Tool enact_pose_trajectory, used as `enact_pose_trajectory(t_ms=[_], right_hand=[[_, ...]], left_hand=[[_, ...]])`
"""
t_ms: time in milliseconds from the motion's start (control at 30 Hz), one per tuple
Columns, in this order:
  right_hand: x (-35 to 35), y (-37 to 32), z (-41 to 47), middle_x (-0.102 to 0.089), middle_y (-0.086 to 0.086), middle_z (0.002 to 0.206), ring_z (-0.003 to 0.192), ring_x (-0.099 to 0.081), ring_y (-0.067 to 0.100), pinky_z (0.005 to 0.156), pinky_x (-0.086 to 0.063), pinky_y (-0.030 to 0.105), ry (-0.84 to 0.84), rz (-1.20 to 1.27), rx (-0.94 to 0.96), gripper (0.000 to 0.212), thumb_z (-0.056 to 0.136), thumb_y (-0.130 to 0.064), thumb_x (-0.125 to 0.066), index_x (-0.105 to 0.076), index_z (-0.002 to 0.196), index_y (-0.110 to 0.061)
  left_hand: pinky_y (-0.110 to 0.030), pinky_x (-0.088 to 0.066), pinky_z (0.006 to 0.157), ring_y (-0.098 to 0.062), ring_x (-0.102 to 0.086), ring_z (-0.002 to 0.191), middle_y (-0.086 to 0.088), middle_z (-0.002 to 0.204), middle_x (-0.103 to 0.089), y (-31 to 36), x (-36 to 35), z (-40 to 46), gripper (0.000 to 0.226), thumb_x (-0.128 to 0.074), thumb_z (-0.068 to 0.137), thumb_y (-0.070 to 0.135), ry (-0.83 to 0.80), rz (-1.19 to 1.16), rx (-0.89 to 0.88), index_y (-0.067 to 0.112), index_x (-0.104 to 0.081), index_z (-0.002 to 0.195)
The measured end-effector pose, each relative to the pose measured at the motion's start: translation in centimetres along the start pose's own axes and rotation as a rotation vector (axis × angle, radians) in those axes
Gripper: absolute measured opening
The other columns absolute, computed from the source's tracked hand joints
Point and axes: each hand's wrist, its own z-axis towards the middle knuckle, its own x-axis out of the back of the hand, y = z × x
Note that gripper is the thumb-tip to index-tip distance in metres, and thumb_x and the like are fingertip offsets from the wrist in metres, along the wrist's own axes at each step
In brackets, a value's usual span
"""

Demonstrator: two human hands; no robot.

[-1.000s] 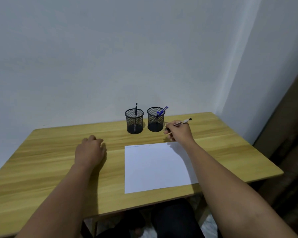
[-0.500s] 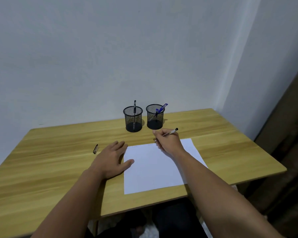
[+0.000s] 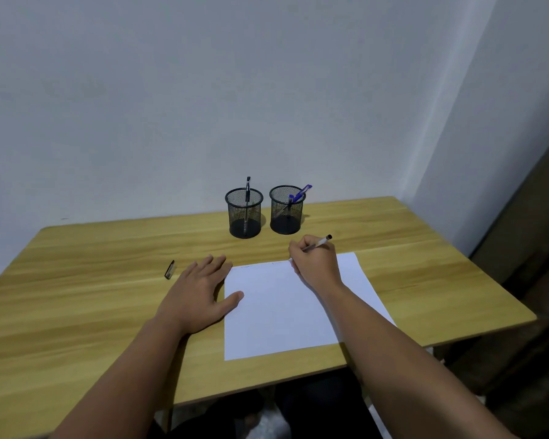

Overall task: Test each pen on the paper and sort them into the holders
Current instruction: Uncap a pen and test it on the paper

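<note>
- My right hand (image 3: pixel 317 264) pinches a pen (image 3: pixel 317 243), fingers curled round it — tip at the far edge of the paper (image 3: pixel 286 312).
- My left hand (image 3: pixel 200 293) lies flat on the desk (image 3: pixel 76 296), fingers spread, thumb touching the paper's left edge.
- A pen cap (image 3: pixel 170 269) lies left of that hand.
- Two holders — left (image 3: pixel 244 213), right (image 3: pixel 287 210) — stand near the desk's far edge, a pen in each.

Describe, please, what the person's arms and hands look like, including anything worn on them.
Both forearms are bare up to the bottom edge of the picture: no sleeves show. The left hand and the right hand are gloveless, and no watch, ring, bracelet or marking shows on either wrist or hand.
</note>
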Motion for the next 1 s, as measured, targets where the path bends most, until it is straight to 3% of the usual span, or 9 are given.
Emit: enact_pose_trajectory(t_ms=[200,433,567,833,1000], right_hand=[[-0.1,0.03,0.09,-0.06,0.017,0.058,0.055,-0.06,0.024,0.056,-0.045,0.035,-0.025,0.003,0.003,0.042,0.096,-0.02,-0.074,-0.052,0.067,0.002],[-0.13,0.11,0.18,-0.059,0.011,0.053,0.051,-0.059,0.022,0.054,-0.044,0.034,-0.032,-0.041,0.031,0.042,0.094,-0.023,-0.077,-0.055,0.06,-0.007],[-0.12,-0.01,0.04,-0.057,0.017,0.055,0.046,-0.057,0.015,0.054,-0.045,0.032,-0.03,-0.072,0.034,0.04,0.093,-0.023,-0.077,-0.058,0.069,0.002],[-0.26,0.18,0.2,-0.057,0.014,0.056,0.054,-0.059,0.023,0.059,-0.048,0.038,-0.031,-0.047,0.017,0.04,0.087,-0.03,-0.078,-0.056,0.067,-0.003],[-0.2,0.02,0.06,-0.054,0.036,0.067,0.057,-0.054,0.026,0.056,-0.049,0.032,-0.023,-0.045,0.037,0.037,0.09,-0.018,-0.072,-0.052,0.071,0.006]], left_hand=[[-0.039,-0.01,0.127,-0.012,-0.012,0.156,0.011,0.167,-0.021,-0.03,0.09,0.06,0.087,-0.033,0.085,0.079,0.01,-0.014,0.0,0.033,-0.029,0.159],[-0.039,-0.01,0.127,-0.012,-0.013,0.156,0.01,0.167,-0.022,-0.08,-0.02,0.08,0.087,-0.032,0.084,0.08,0.016,-0.009,-0.001,0.033,-0.034,0.157],[-0.037,-0.009,0.127,-0.01,-0.011,0.156,0.012,0.167,-0.021,-0.02,0.0,0.04,0.087,-0.031,0.083,0.081,0.013,-0.008,0.004,0.034,-0.035,0.157],[-0.036,-0.008,0.127,-0.009,-0.01,0.156,0.012,0.168,-0.02,0.1,0.21,0.02,0.088,-0.03,0.083,0.081,0.001,-0.006,0.008,0.035,-0.033,0.157],[-0.035,-0.006,0.127,-0.009,-0.009,0.156,0.013,0.168,-0.019,0.15,0.24,-0.1,0.088,-0.03,0.082,0.081,-0.003,-0.007,0.01,0.035,-0.032,0.157]])
